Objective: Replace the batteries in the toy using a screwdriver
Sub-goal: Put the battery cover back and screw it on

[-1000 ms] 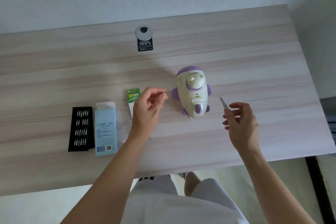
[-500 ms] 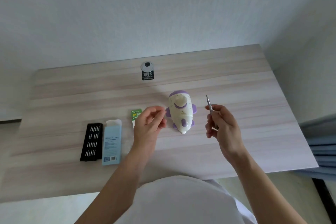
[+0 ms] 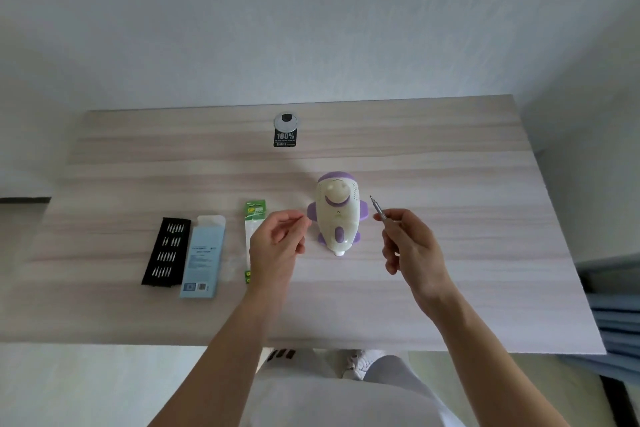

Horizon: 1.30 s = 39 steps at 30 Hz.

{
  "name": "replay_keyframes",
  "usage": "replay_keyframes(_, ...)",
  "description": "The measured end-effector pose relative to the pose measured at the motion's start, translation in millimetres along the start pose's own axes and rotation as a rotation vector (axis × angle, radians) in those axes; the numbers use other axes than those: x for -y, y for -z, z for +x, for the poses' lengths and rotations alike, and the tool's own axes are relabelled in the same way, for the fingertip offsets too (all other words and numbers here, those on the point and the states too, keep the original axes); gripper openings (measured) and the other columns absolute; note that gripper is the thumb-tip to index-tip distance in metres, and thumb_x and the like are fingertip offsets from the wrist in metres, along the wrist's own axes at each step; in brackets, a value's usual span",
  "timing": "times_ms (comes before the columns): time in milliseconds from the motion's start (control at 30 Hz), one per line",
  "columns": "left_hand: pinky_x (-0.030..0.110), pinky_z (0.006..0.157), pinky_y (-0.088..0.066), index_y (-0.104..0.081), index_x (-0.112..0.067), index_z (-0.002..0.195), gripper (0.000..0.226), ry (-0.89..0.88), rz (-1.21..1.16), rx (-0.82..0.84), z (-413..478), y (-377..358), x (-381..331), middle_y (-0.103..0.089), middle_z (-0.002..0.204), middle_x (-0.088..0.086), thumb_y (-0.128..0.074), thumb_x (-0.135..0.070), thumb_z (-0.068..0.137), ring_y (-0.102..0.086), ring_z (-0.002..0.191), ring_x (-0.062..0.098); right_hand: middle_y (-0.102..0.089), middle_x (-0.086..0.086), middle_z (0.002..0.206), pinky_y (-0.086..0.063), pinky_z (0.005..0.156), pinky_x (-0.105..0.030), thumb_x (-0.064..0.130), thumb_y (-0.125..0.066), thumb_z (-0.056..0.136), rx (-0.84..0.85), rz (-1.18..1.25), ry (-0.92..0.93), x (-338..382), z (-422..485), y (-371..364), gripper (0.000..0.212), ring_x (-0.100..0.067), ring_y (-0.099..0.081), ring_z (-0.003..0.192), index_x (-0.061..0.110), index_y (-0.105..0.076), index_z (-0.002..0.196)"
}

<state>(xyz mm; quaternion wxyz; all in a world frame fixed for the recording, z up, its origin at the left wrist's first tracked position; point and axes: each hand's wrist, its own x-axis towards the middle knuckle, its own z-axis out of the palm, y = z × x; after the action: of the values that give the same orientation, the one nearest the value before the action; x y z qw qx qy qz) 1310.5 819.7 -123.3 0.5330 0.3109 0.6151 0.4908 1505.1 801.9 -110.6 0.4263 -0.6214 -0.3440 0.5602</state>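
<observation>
A white and purple rocket-shaped toy (image 3: pixel 337 215) stands upright on the wooden table (image 3: pixel 467 177). My right hand (image 3: pixel 412 250) is to its right, shut on a thin silver screwdriver (image 3: pixel 378 209) whose tip points up and toward the toy. My left hand (image 3: pixel 277 246) hovers just left of the toy with thumb and forefinger pinched together; nothing shows between them. A green-topped battery pack (image 3: pixel 254 218) lies flat behind my left hand, partly hidden by it.
A black tray of screwdriver bits (image 3: pixel 166 251) and a light blue box (image 3: pixel 204 256) lie side by side at the left. A round cable grommet (image 3: pixel 285 122) with a black sticker (image 3: pixel 285 139) sits near the wall. The table's front edge is close to my lap.
The camera has tilted up and back, so the table looks smaller and more wall shows. My right hand moved left, closer to the toy, raising the screwdriver. My left hand stays pinched.
</observation>
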Motion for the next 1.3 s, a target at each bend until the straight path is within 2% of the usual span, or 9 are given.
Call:
replay_keyframes(133,0.029,0.064,-0.047,-0.069,-0.014,0.088,0.012,-0.038,0.031,-0.021,4.7,-6.8,11.7,-0.064,0.067,-0.003,-0.068,-0.002,0.091,-0.053,0.059,0.014,-0.047,0.002,0.063,-0.038,0.047,-0.028,0.008,-0.045,0.103,0.032,-0.011,-0.014,-8.3,20.3,1.0,0.018,-0.016,-0.043,0.056,0.009,-0.063,0.104)
replay_keyframes(267,0.030,0.067,-0.051,-0.067,-0.011,0.091,0.007,-0.089,0.103,-0.007,13.4,-12.0,27.8,-0.067,0.077,0.000,-0.066,-0.004,0.093,-0.059,0.064,0.013,-0.049,0.002,0.061,-0.039,0.049,-0.031,0.013,-0.048,0.103,0.032,-0.015,-0.008,-21.0,42.8,0.2,0.017,-0.017,-0.044,0.056,0.012,-0.065,0.102)
replay_keyframes(467,0.015,0.057,-0.049,-0.067,-0.013,0.088,0.012,-0.189,0.232,0.010,31.2,-26.2,46.9,-0.067,0.077,0.005,-0.067,-0.002,0.092,-0.062,0.061,0.006,-0.050,-0.003,0.066,-0.040,0.048,-0.027,0.016,-0.047,0.102,-0.122,-0.042,0.095,-47.8,73.3,-11.0,0.017,-0.014,-0.045,0.052,0.010,-0.063,0.106)
replay_keyframes(533,0.018,0.057,-0.051,-0.068,-0.018,0.085,0.016,-0.224,0.257,0.004,36.7,-28.0,51.8,-0.069,0.074,0.008,-0.070,-0.003,0.091,-0.064,0.059,0.009,-0.052,-0.004,0.066,-0.040,0.050,-0.028,0.020,-0.047,0.101,-0.158,-0.062,0.147,-57.4,78.6,-16.8,0.018,-0.014,-0.046,0.051,0.011,-0.062,0.106)
replay_keyframes(667,0.022,0.058,-0.053,-0.071,-0.019,0.086,0.014,-0.291,0.284,0.000,42.4,-26.9,60.1,-0.071,0.077,0.010,-0.073,-0.005,0.088,-0.068,0.068,0.020,-0.055,0.012,0.061,-0.040,0.052,-0.029,0.018,-0.046,0.100,-0.179,-0.076,0.215,-71.7,81.5,-28.4,0.014,-0.014,-0.047,0.052,0.018,-0.061,0.099)
replay_keyframes(867,0.025,0.057,-0.054,-0.073,-0.012,0.090,0.009,-0.293,0.251,0.050,45.7,-24.1,61.4,-0.070,0.075,0.015,-0.073,-0.002,0.088,-0.070,0.064,0.029,-0.054,-0.001,0.068,-0.042,0.052,-0.026,0.013,-0.045,0.100,-0.173,0.016,0.248,-77.7,78.2,-39.7,0.016,-0.016,-0.051,0.057,0.016,-0.060,0.100)
replay_keyframes(1067,0.028,0.056,-0.055,-0.075,-0.008,0.093,0.007,-0.276,0.280,0.104,50.3,-25.1,55.8,-0.069,0.074,0.020,-0.075,-0.004,0.087,-0.068,0.065,0.038,-0.053,0.004,0.065,-0.042,0.052,-0.030,0.012,-0.043,0.100,-0.186,0.056,0.240,-76.3,82.5,-41.2,0.019,-0.015,-0.049,0.055,0.021,-0.060,0.096)
replay_keyframes(1200,0.028,0.055,-0.056,-0.076,-0.011,0.090,0.010,-0.255,0.309,0.098,50.7,-27.1,50.7,-0.071,0.076,0.018,-0.076,-0.003,0.085,-0.066,0.063,0.036,-0.052,0.003,0.066,-0.041,0.048,-0.025,0.009,-0.043,0.101,-0.186,0.086,0.234,-74.3,83.9,-41.5,0.020,-0.012,-0.048,0.052,0.020,-0.059,0.096)
replay_keyframes(1300,0.028,0.054,-0.056,-0.077,-0.013,0.088,0.012,-0.206,0.291,0.099,50.6,-28.3,47.2,-0.072,0.076,0.016,-0.077,-0.002,0.083,-0.065,0.066,0.040,-0.051,0.001,0.067,-0.041,0.047,-0.025,0.009,-0.043,0.102,-0.183,0.096,0.222,-74.6,83.5,-42.9,0.019,-0.014,-0.047,0.053,0.018,-0.059,0.099)
